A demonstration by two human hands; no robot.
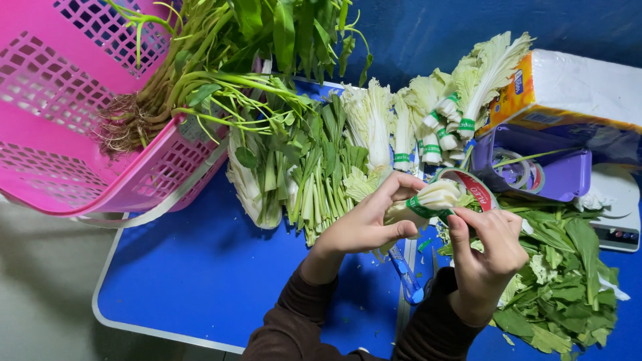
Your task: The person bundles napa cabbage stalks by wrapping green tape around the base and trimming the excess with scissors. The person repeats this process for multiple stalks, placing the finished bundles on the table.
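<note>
- Blue table (200, 281) carries the work; grey floor shows at 8 o'clock, dark blue backdrop at 12 o'clock.
- Left hand (366, 224) is closed around a cabbage bunch (435, 197) at frame centre, thumb and fingers pinching the pale stalk end, leaves trailing toward 7 o'clock under the palm.
- Right hand (487, 251), just at 4 o'clock of the bunch, is closed on a tape roll (476, 187), index finger (458, 230) pressing the green tape band against the stalks.
- Bunch is held above the table, between the two hands, touching both.
- Judgement: the step in hand looks like binding the stalks. To do it well, keep the left pinch tight so the stalks stay bundled, hold the tape taut and level, and overlap the band on itself before tearing.
- Risk, as judged: a slack pinch would let the stalks splay and leave the band loose.
- Banded bunches (441, 113) lie in a row at 1 o'clock, stalk ends toward the hands.
- Loose greens (314, 167) lie at 10 o'clock of the hands, unbanded.
- Trimmed leaves (562, 281) are piled at 4 o'clock, beside the right wrist.
- Pink basket (60, 134) at 10 o'clock holds rooted stems (194, 73).
- Purple box (568, 170) sits at 2 o'clock; a tissue pack (575, 87) lies behind it.
- Blue-handled tool (406, 274) lies on the table between the wrists; type unclear.
</note>
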